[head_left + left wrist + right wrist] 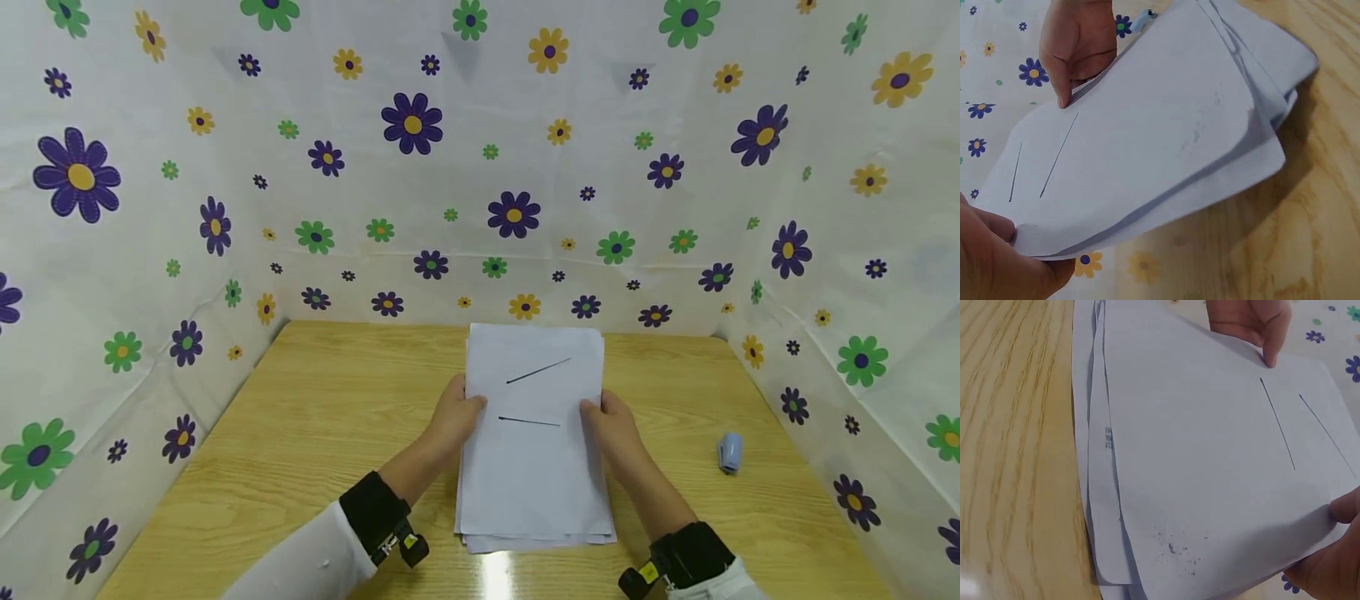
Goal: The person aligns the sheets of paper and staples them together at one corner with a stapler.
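Both hands grip a loose stack of white paper sheets (536, 483) by its long sides, over the middle of the table. My left hand (455, 414) pinches the left edge, thumb on top and fingers beneath. Opposite it, my right hand (613, 425) holds the right edge the same way. Two thin dark pen lines (1277, 424) mark the top sheet. In the left wrist view the sheets (1147, 125) bend and fan apart at the near end. Small dark specks and some print show near that end in the right wrist view.
A light blue stapler-like object (730, 452) lies on the wooden table (337, 400), right of the paper. White cloth (480, 183) with printed flowers walls off the back and both sides. Each wrist wears a black strap with a small camera.
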`<state>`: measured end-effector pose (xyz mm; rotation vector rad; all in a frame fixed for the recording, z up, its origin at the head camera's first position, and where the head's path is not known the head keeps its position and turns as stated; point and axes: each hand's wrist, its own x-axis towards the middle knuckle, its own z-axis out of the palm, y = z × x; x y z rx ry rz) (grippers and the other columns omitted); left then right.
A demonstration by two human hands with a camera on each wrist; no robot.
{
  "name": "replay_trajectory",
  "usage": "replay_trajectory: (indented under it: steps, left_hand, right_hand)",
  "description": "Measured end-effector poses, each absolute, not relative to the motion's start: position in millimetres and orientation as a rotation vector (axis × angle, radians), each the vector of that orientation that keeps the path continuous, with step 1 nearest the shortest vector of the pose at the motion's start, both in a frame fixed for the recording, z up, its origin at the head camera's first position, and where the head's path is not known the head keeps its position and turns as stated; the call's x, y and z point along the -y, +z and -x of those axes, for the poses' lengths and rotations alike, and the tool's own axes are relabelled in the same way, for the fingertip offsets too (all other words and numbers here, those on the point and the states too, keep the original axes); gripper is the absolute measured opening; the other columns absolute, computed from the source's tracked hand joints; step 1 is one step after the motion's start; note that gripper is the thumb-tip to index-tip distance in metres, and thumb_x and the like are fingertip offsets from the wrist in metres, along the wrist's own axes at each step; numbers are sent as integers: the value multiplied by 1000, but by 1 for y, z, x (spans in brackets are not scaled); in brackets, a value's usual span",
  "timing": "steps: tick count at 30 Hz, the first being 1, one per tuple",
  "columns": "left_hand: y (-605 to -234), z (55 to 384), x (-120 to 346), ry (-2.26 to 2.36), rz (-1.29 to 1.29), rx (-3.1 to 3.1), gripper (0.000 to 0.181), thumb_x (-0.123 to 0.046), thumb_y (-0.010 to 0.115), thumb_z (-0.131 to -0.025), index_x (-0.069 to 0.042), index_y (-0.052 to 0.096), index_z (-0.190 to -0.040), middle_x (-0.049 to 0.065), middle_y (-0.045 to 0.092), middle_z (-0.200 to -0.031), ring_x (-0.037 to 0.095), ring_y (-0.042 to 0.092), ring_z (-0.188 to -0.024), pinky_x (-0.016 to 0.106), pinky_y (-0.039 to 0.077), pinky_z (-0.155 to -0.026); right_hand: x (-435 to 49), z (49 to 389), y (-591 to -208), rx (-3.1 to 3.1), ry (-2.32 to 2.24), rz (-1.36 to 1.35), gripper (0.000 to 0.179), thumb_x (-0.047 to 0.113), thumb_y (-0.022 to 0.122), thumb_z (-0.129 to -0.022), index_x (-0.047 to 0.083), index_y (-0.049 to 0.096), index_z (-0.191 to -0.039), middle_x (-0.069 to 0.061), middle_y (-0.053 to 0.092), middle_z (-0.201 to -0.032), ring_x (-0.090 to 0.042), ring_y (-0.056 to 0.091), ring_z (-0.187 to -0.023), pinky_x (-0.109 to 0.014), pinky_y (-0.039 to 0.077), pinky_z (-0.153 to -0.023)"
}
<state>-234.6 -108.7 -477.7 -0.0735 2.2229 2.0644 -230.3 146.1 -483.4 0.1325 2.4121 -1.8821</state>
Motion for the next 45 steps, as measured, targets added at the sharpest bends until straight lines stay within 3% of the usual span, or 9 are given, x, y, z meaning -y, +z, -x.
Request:
replay_trajectory:
  steps: [6, 12, 17, 22, 28, 32, 35, 40, 45]
  left_hand:
    - [-456, 232, 112, 2145, -59, -2335, 41, -8, 46, -103, -2, 43, -143, 17, 55, -141, 32, 54, -129, 53, 42, -110]
    - [-422, 222, 114, 2165, -267, -2532, 32, -8, 48, -102, -5, 49, -134, 13, 60, -129, 27, 61, -111, 46, 51, -93]
    - [-392, 209, 118, 2261, -516, -2630, 24, -8, 49, -104, -7, 53, -127, 9, 61, -126, 25, 59, -113, 48, 50, -94]
    - [-376, 200, 118, 2394, -782, -2636, 18, -9, 49, -106, -7, 54, -123, 10, 63, -121, 25, 61, -108, 49, 53, -89]
    - [-396, 203, 120, 2440, -867, -2636, 22, -5, 50, -104, -4, 54, -126, 10, 63, -122, 23, 60, -111, 42, 52, -94]
    - [-437, 212, 123, 2427, -662, -2592, 29, 0, 50, -102, -10, 52, -130, 6, 60, -127, 20, 57, -118, 38, 47, -100]
    - [-468, 215, 124, 2381, -475, -2551, 34, 1, 50, -101, -14, 49, -132, 4, 56, -132, 21, 53, -125, 43, 43, -105]
    - [-491, 216, 122, 2315, -360, -2569, 41, -3, 50, -101, -15, 46, -140, 7, 56, -141, 27, 51, -135, 55, 40, -111]
    - [-482, 219, 123, 2262, -326, -2638, 34, -5, 50, -101, -14, 49, -134, 8, 60, -134, 25, 57, -126, 49, 45, -105]
  right_hand:
    - [-137, 227, -471, -2488, -2056, -119, 39, 15, 47, -107, -7, 50, -139, -22, 53, -146, -30, 49, -129, -52, 39, -112]
    - [-134, 219, -443, -2614, -2144, 47, 31, 16, 47, -109, -2, 51, -133, -15, 58, -133, -21, 53, -112, -33, 45, -93]
    - [-129, 210, -415, -2578, -2324, 359, 31, 19, 45, -110, 0, 51, -134, -12, 60, -129, -21, 58, -118, -26, 49, -95]
    - [-121, 205, -402, -2492, -2527, 699, 29, 14, 45, -110, 1, 52, -134, -10, 60, -126, -23, 60, -120, -29, 49, -100]
    - [-114, 204, -423, -2446, -2626, 897, 27, 6, 43, -109, -5, 48, -133, -11, 56, -127, -24, 57, -119, -32, 47, -101]
    - [-110, 202, -460, -2461, -2564, 675, 30, 7, 42, -109, -3, 41, -138, -5, 52, -132, -18, 52, -124, -25, 44, -102]
    - [-107, 198, -484, -2478, -2453, 490, 33, 9, 41, -110, 1, 40, -142, -3, 50, -136, -16, 49, -129, -20, 42, -104]
    - [-106, 196, -501, -2478, -2341, 421, 36, 11, 38, -111, 6, 40, -147, -10, 52, -145, -26, 48, -136, -34, 42, -110]
    - [-105, 199, -496, -2591, -2250, 351, 35, 12, 43, -110, 5, 45, -145, -16, 55, -145, -34, 52, -135, -56, 41, -111]
